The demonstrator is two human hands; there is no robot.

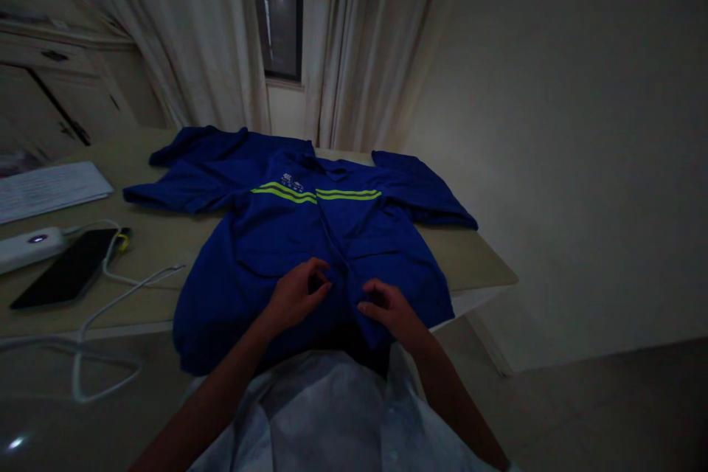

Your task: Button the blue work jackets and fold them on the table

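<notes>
One left hand point(299, 293), one right hand point(391, 307): each grip loosely spread, thumb apart from forefinger, at near front of one blue jacket point(271, 232). Jacket laid across tabletop point(481, 258), near hem overhanging. Best worked with light, even tension along both front edges. Far: pale curtains point(362, 51).

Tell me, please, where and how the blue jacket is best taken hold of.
Probably by its loose front edge, low down, with a light pinch from the near side. The blue jacket lies front up with its collar away, and its bottom overhangs the near edge of the table. The front parts there, beside the right hand.
</notes>
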